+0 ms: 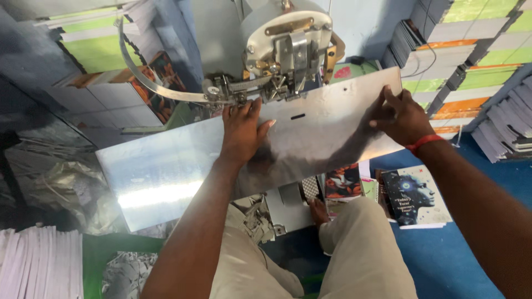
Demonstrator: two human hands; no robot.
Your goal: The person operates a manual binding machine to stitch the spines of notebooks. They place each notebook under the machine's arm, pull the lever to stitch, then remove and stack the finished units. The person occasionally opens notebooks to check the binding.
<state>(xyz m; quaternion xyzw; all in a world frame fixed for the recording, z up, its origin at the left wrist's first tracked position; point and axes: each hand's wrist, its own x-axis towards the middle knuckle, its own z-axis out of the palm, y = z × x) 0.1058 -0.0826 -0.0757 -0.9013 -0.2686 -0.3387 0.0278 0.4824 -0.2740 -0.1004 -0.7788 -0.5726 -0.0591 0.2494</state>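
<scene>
So my left hand (241, 130) was flat on the shiny metal work plate (166, 177), fingers spread and reaching up right under the stitching head (288, 50) of the machine. My right hand (402, 117) was pressed on the plate's far right edge, fingers loosely open, holding nothing. Printed booklets (413, 196) lay on the blue floor (460, 254) near my knee, stacks piled around.
</scene>
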